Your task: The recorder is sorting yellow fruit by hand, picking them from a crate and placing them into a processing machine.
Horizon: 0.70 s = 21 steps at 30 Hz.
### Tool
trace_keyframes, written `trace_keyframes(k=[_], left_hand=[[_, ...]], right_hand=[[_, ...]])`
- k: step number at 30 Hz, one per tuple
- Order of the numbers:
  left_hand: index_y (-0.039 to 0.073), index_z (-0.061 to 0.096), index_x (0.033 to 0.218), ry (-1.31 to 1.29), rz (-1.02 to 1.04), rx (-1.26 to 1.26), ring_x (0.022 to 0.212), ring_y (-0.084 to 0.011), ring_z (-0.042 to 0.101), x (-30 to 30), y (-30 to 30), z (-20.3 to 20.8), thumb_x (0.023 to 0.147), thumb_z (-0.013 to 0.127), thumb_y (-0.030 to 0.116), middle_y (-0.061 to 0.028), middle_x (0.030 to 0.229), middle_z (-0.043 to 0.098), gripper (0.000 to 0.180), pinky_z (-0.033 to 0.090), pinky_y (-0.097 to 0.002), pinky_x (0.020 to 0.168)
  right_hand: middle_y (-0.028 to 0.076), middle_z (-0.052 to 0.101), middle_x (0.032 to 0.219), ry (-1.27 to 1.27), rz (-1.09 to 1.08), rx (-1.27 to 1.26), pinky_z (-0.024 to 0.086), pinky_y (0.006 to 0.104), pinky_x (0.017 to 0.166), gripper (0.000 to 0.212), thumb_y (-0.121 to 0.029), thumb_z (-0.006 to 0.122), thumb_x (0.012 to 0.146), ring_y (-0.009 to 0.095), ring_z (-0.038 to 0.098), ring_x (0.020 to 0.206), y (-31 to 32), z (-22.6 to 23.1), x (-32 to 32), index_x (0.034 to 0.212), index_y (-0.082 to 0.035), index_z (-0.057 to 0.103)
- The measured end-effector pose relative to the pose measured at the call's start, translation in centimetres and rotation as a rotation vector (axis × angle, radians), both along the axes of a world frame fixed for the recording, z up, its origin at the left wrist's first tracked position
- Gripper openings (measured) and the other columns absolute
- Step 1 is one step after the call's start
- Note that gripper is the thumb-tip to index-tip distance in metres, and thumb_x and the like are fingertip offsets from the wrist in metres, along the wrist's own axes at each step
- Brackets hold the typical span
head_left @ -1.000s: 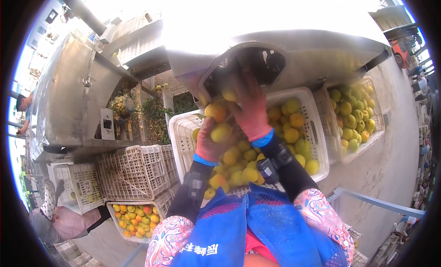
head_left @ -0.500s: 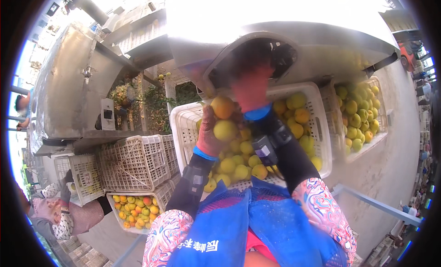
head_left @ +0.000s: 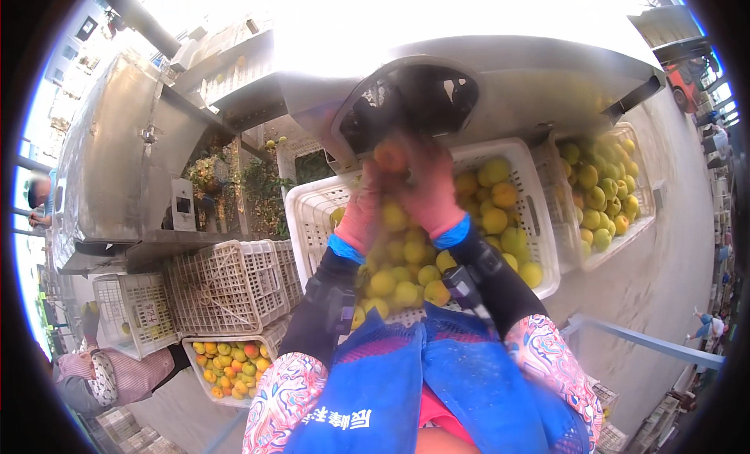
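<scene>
Both my hands wear pinkish gloves with blue cuffs and meet over the near side of a round dark opening (head_left: 410, 99) in a metal machine. At the fingertips of my left hand (head_left: 361, 210) is an orange-red peach (head_left: 390, 156), which the left fingers hold closed. My right hand (head_left: 431, 190) is close beside it; its fingers are smeared by motion, so I cannot tell whether they touch the peach. Below the hands a white plastic crate (head_left: 548, 220) holds many yellow-green peaches (head_left: 383, 282), some with an orange blush.
Another crate of peaches (head_left: 601, 192) stands at the right. Stacked slatted crates (head_left: 226, 286) and a crate of redder peaches (head_left: 232, 366) are at the left, near another person (head_left: 137, 368) bending by a crate. A blue-grey rail (head_left: 641, 341) crosses at the lower right.
My right hand has come back from the machine's opening to beside my left hand. The left hand has moved slightly away from me, toward the opening's edge. The view has shifted a little.
</scene>
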State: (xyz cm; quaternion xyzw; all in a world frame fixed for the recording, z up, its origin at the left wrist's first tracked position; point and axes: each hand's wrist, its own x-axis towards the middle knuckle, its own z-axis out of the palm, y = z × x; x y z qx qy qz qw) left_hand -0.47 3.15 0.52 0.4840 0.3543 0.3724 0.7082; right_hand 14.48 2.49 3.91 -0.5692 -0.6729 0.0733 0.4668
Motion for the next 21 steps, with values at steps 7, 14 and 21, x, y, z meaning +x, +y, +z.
trace_keyframes(k=[7,14,21], left_hand=[[0.001,0.059,0.127,0.269,-0.035,0.445,0.11,-0.0181,0.061,-0.6,-0.3,0.9,0.102,0.056,0.028,-0.0106,0.121,0.065,0.037,0.047,-0.0318,0.099],[0.005,0.051,0.135,0.324,0.075,0.599,0.108,-0.0206,0.063,-1.6,-1.5,1.6,0.09,0.072,0.011,-0.0072,0.114,0.068,0.05,0.051,-0.0311,0.095],[0.003,0.052,0.129,-0.631,0.157,-0.403,0.112,-0.0221,0.063,-0.4,-1.6,1.0,0.102,0.057,0.025,-0.0111,0.125,0.062,0.036,0.054,-0.0349,0.094]], right_hand=[[0.013,0.065,0.101,0.018,-0.092,0.07,0.046,0.0479,0.082,0.053,-0.03,0.078,0.073,0.037,0.062,0.092,0.9,0.4,-0.4,0.119,-0.007,0.063],[0.008,0.069,0.097,0.203,-0.117,0.179,0.048,0.0444,0.079,0.03,-0.028,0.076,0.076,0.032,0.064,0.088,2.3,0.4,-1.6,0.1,-0.011,0.069],[0.015,0.066,0.116,-0.264,-0.151,0.287,0.051,0.0424,0.089,0.042,-0.02,0.075,0.079,0.034,0.063,0.105,4.4,1.2,1.3,0.119,-0.009,0.065]])
